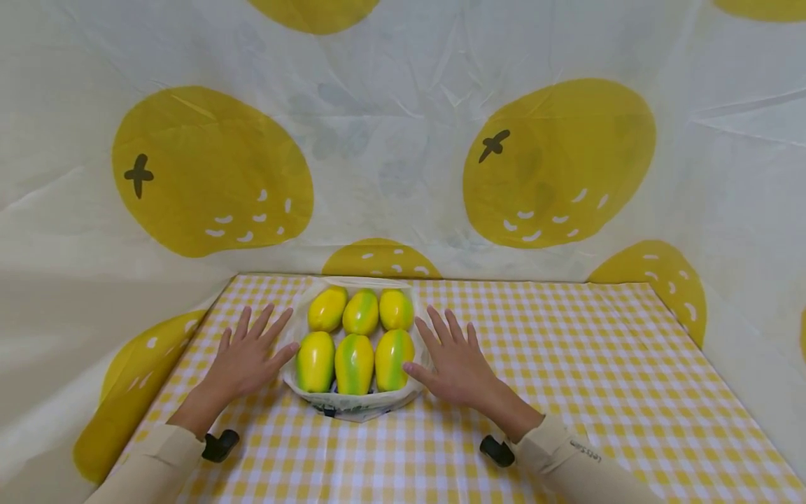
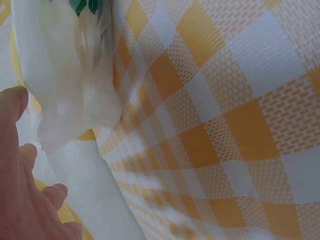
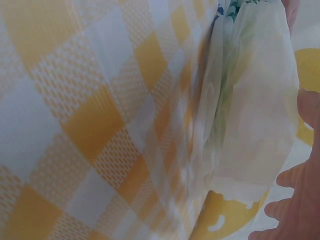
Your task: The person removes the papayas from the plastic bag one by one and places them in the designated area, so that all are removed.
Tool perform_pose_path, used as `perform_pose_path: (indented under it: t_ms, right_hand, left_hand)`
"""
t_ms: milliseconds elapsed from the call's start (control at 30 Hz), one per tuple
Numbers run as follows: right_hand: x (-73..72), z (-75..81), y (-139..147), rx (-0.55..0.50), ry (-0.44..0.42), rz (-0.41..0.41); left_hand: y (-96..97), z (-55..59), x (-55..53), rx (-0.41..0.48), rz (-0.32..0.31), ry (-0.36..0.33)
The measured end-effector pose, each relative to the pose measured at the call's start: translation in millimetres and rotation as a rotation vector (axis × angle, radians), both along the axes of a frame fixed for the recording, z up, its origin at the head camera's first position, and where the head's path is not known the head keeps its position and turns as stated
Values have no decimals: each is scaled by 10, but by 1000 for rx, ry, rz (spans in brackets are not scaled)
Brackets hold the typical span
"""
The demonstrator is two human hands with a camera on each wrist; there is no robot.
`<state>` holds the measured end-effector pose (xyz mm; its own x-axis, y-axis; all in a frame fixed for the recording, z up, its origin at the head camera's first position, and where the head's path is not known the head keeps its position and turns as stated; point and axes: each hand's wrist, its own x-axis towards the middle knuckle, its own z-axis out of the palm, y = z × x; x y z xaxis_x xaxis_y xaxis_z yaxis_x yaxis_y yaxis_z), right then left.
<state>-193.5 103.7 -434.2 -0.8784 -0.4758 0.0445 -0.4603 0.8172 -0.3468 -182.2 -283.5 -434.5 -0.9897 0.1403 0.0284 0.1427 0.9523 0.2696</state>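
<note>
Handling the bag (image 1: 393, 400) well prob. calls for light, even pressure from both sides, so the 6 yellow-green fruits (image 1: 355, 364) don't roll. L hand (image 1: 248, 357) (9 o'clock of it) & R hand (image 1: 453, 360) (3 o'clock) are spread wide, gripping nothing; bag's on the bench (image 1: 567, 385), approx. 12 o'clock, between them.

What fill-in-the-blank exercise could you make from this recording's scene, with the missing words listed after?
1. The pale bag holds ____ yellow-green fruits.
2. The fruits lie in a near row and a far row, with ____ in each.
3. Printed lettering shows on the sleeve of the person's ____ arm.

Missing words: six; three; right.
</note>
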Motion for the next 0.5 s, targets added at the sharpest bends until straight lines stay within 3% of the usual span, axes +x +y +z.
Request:
perform_pose_path:
  t_ms: [500]
  right_hand:
    - [5,-39,-22,-17,-5,5]
  left_hand:
    - [-11,-75,-70,114,-30,-41]
